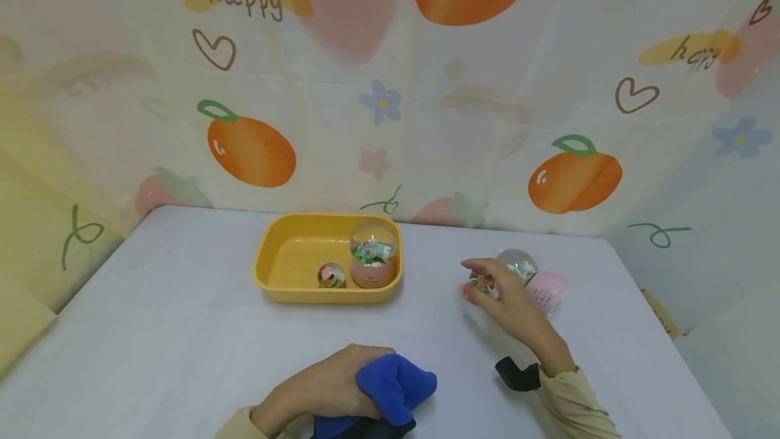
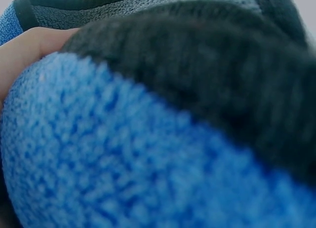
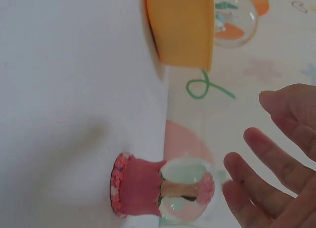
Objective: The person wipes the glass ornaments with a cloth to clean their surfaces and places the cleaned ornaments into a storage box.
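So the right hand [image 1: 508,300] is right over a small snow globe [image 3: 143,186], thumb on one side and fingers on the other, but the grip's pretty wide and the right wrist view shows the fingertips clear of the dome, so I wouldn't call it held. That globe stands upright on the white table [image 1: 183,330], just under the grip. A bigger globe [image 1: 533,277] is just right of the grip, past the knuckles, leaning or lying over, can't tell which. The left hand [image 1: 341,381] is bunched around a blue cloth [image 1: 399,385], left of the right-hand grip and nearer the body. Well left of that grip there's a yellow tray [image 1: 329,297] with a large one [image 1: 373,256] and a tiny one [image 1: 331,275] in it. My read: it's the grab step, though it could be a let-go. If it's a grab, next move calls for closing gently round that smooth dome without nudging the neighbour.
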Action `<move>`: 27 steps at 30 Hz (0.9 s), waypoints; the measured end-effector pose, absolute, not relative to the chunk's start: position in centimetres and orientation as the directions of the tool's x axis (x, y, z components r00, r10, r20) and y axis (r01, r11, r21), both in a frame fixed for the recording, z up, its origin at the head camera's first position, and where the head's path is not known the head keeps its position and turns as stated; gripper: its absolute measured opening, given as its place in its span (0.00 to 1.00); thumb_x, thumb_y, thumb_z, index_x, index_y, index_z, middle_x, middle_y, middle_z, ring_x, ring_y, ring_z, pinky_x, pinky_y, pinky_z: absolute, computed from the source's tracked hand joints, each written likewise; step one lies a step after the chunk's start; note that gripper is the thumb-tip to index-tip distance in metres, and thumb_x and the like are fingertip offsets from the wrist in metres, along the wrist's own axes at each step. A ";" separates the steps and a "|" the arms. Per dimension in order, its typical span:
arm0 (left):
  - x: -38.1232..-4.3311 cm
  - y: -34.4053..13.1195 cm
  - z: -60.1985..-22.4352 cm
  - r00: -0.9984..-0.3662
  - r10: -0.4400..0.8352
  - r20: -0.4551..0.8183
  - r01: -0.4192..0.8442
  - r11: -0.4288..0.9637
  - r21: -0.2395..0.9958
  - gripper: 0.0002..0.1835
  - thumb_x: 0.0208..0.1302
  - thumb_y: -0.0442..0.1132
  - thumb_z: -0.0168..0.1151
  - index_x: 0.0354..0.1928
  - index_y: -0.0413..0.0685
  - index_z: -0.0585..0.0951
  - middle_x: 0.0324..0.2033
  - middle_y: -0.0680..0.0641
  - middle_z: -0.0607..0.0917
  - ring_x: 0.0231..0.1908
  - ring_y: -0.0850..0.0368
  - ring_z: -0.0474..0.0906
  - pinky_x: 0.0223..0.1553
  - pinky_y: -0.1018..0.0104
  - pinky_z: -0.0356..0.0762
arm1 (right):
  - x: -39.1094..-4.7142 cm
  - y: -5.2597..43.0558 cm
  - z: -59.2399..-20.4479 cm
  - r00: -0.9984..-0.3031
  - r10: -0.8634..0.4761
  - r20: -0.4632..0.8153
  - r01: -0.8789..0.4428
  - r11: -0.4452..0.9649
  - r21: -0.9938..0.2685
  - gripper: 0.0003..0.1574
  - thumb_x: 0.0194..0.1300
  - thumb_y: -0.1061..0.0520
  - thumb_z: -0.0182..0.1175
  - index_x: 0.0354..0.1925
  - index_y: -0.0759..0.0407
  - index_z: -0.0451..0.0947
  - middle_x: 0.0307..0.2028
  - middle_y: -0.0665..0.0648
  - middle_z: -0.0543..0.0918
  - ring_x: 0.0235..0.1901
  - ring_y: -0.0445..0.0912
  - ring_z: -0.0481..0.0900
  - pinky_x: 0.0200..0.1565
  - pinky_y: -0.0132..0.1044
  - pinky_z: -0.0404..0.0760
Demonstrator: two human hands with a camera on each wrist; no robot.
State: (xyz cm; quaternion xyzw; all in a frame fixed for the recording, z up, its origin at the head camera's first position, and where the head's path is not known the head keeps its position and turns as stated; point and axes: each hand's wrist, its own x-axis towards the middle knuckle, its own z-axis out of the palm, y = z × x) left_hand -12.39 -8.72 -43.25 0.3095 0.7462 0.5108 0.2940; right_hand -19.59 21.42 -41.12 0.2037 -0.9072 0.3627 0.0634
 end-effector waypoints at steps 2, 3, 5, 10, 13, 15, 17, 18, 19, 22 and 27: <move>-12.4 -8.7 -43.2 -0.637 0.762 -0.115 0.170 0.284 0.944 0.16 0.54 0.42 0.72 0.45 0.60 0.81 0.39 0.62 0.86 0.39 0.68 0.80 0.47 0.71 0.75 | -19.7 21.7 -41.1 -0.914 -0.308 0.264 -0.405 0.671 -0.621 0.24 0.65 0.60 0.64 0.59 0.60 0.76 0.48 0.59 0.84 0.44 0.51 0.79 0.48 0.50 0.79; -12.4 -8.7 -43.2 -0.638 0.762 -0.111 0.174 0.283 0.943 0.16 0.54 0.42 0.72 0.44 0.60 0.81 0.39 0.62 0.86 0.39 0.69 0.79 0.47 0.71 0.75 | -19.8 21.8 -41.2 -0.914 -0.302 0.271 -0.405 0.677 -0.614 0.24 0.65 0.61 0.65 0.58 0.60 0.76 0.47 0.59 0.84 0.43 0.51 0.79 0.47 0.49 0.79; -12.3 -8.7 -43.2 -0.637 0.763 -0.111 0.172 0.280 0.944 0.16 0.54 0.42 0.72 0.44 0.60 0.81 0.39 0.62 0.86 0.39 0.69 0.79 0.47 0.71 0.75 | -20.0 22.0 -41.3 -0.912 -0.296 0.286 -0.411 0.686 -0.601 0.23 0.63 0.62 0.66 0.57 0.61 0.77 0.45 0.59 0.85 0.41 0.50 0.78 0.47 0.49 0.79; -12.2 -8.6 -43.2 -0.631 0.766 -0.124 0.152 0.279 0.948 0.17 0.54 0.42 0.72 0.46 0.60 0.81 0.40 0.62 0.86 0.40 0.68 0.80 0.47 0.70 0.75 | -20.3 22.5 -41.9 -0.914 -0.292 0.282 -0.405 0.686 -0.604 0.23 0.62 0.64 0.66 0.56 0.62 0.77 0.48 0.61 0.84 0.48 0.54 0.79 0.54 0.55 0.78; -12.2 -8.7 -43.2 -0.630 0.766 -0.123 0.157 0.281 0.947 0.17 0.54 0.42 0.72 0.47 0.60 0.81 0.40 0.62 0.86 0.41 0.68 0.80 0.47 0.70 0.75 | -20.4 22.7 -42.2 -0.922 -0.291 0.255 -0.387 0.683 -0.619 0.24 0.62 0.64 0.66 0.57 0.63 0.77 0.51 0.62 0.83 0.52 0.56 0.79 0.58 0.58 0.75; -12.1 -8.7 -43.3 -0.630 0.767 -0.124 0.161 0.285 0.945 0.17 0.54 0.42 0.72 0.47 0.61 0.81 0.40 0.62 0.86 0.41 0.68 0.80 0.47 0.70 0.75 | -20.4 22.8 -42.4 -0.926 -0.293 0.239 -0.377 0.686 -0.622 0.26 0.60 0.64 0.67 0.57 0.64 0.76 0.52 0.62 0.83 0.54 0.57 0.78 0.59 0.58 0.74; -12.1 -8.7 -43.3 -0.630 0.767 -0.124 0.167 0.290 0.942 0.17 0.54 0.43 0.72 0.47 0.61 0.81 0.40 0.63 0.86 0.41 0.68 0.80 0.48 0.71 0.75 | -20.4 22.9 -42.6 -0.923 -0.302 0.237 -0.384 0.694 -0.609 0.28 0.58 0.64 0.69 0.57 0.64 0.76 0.51 0.62 0.83 0.54 0.57 0.79 0.59 0.58 0.74; -12.1 -8.7 -43.3 -0.631 0.766 -0.122 0.171 0.291 0.941 0.17 0.54 0.42 0.72 0.47 0.61 0.81 0.40 0.63 0.86 0.41 0.69 0.80 0.48 0.71 0.75 | -20.4 22.9 -42.6 -0.921 -0.309 0.238 -0.389 0.697 -0.603 0.29 0.57 0.65 0.70 0.57 0.64 0.76 0.51 0.62 0.83 0.53 0.57 0.78 0.59 0.58 0.75; -12.1 -8.7 -43.3 -0.631 0.766 -0.121 0.174 0.291 0.941 0.17 0.54 0.42 0.72 0.47 0.61 0.81 0.40 0.63 0.86 0.41 0.69 0.80 0.48 0.71 0.75 | -20.4 22.8 -42.6 -0.917 -0.318 0.239 -0.397 0.698 -0.596 0.30 0.55 0.66 0.71 0.57 0.64 0.76 0.50 0.62 0.83 0.51 0.56 0.79 0.57 0.58 0.75; -12.1 -8.8 -43.3 -0.633 0.766 -0.113 0.183 0.290 0.939 0.17 0.54 0.42 0.72 0.46 0.61 0.81 0.40 0.63 0.86 0.41 0.69 0.80 0.48 0.71 0.75 | -20.4 22.8 -42.6 -0.909 -0.343 0.238 -0.416 0.702 -0.578 0.33 0.51 0.69 0.72 0.56 0.64 0.77 0.48 0.61 0.84 0.48 0.54 0.79 0.54 0.56 0.78; -12.2 -8.8 -43.3 -0.641 0.759 -0.115 0.186 0.299 0.936 0.18 0.53 0.42 0.72 0.47 0.61 0.81 0.40 0.63 0.86 0.41 0.68 0.80 0.48 0.71 0.75 | -20.4 22.7 -42.9 -0.910 -0.371 0.184 -0.407 0.716 -0.567 0.34 0.50 0.69 0.72 0.57 0.64 0.76 0.50 0.61 0.82 0.46 0.50 0.77 0.51 0.48 0.79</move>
